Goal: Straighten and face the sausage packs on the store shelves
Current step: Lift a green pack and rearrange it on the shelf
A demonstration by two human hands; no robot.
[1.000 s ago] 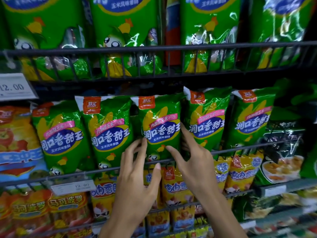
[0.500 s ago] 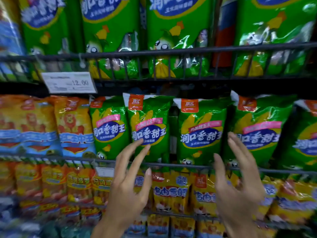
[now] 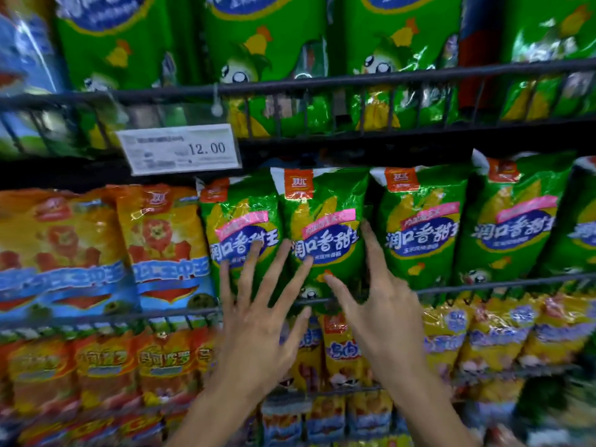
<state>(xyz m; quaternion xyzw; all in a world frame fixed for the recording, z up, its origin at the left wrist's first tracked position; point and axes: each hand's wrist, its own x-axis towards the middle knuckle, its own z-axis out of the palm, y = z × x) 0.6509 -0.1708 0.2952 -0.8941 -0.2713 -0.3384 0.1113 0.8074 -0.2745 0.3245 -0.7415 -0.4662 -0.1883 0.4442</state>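
Since half a second ago we see both hands shift left: left hand (image 3: 254, 330) and right hand (image 3: 383, 311), fingers spread and gripping nothing, flank the second green pack (image 3: 322, 221) on the middle shelf; its neighbours look faced, lower rows untouched.

"12.00" on price tag (image 3: 179, 149)

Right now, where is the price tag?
The price tag hangs upper left on the top wire rail, just above the orange packs and green packs.
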